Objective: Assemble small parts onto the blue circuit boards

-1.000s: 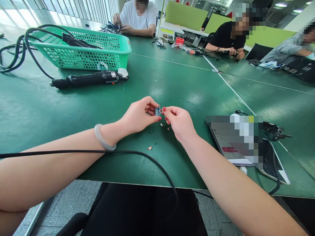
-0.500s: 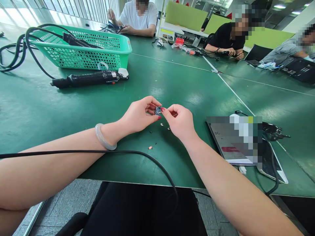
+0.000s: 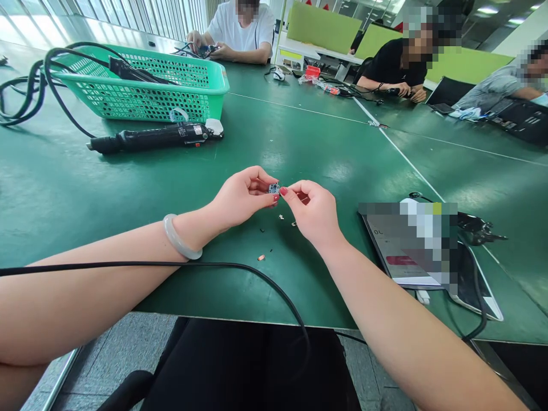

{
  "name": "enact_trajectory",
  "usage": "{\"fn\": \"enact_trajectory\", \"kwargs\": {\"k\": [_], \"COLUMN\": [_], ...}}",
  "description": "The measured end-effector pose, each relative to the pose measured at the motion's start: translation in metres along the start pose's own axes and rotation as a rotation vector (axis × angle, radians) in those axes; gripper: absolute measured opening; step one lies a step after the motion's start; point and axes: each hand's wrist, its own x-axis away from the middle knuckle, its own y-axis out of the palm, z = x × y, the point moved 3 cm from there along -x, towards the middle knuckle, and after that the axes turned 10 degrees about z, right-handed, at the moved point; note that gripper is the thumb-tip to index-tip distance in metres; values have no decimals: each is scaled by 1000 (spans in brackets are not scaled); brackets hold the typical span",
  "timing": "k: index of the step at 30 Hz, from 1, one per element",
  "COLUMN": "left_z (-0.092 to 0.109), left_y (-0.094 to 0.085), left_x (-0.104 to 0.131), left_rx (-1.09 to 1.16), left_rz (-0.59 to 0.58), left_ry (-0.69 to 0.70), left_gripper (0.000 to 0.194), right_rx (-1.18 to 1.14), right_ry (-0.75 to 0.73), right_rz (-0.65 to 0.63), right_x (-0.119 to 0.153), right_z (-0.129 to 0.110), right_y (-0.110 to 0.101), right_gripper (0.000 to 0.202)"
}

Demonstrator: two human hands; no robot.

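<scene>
A small blue-grey circuit board [image 3: 273, 188] is pinched between the thumb and fingers of my left hand [image 3: 242, 197], just above the green table [image 3: 248, 285]. My right hand [image 3: 314, 211] is closed in a pinch at the board's right edge; whatever lies between its fingertips is too small to make out. Below the hands, a tiny silvery piece [image 3: 281, 217] and another small metal piece [image 3: 294, 224] lie on the table. Nearer to me are an orange-copper bit [image 3: 261, 258] and tiny dark bits [image 3: 262, 230].
A green basket [image 3: 149, 94] with black cables stands at the upper left, a black electric screwdriver [image 3: 154, 137] before it. A black cable [image 3: 240, 265] crosses over my left forearm. A tablet-like device [image 3: 402, 262] and keys [image 3: 479, 228] lie right. Several people sit across the table.
My left hand has shifted slightly and turned the circuit board, which now lies flatter. My right hand stays almost in place at its edge.
</scene>
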Motion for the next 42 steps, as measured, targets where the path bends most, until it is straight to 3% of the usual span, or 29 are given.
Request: {"fn": "enact_trajectory", "kwargs": {"k": [5,13,24,35,42], "left_z": [0,-3,-8,-4,-6], "left_y": [-1,0,0,3,2], "left_x": [-1,0,0,2,1], "left_rx": [81,156,369,260,303], "left_rz": [28,9,18,17,-2], "left_ry": [-90,-163,-327,-322,-321], "left_gripper": [22,23,16,12,16], "right_rx": [-44,-26,-120,218,96], "right_ry": [-2,-64,31,-354,-192], "right_rz": [-21,-20,-65,-74,-41], "right_x": [0,-1,2,1,0], "right_z": [1,-1,2,-7,-2], "right_y": [1,1,5,0,1], "right_gripper": [14,19,9,19,10]}}
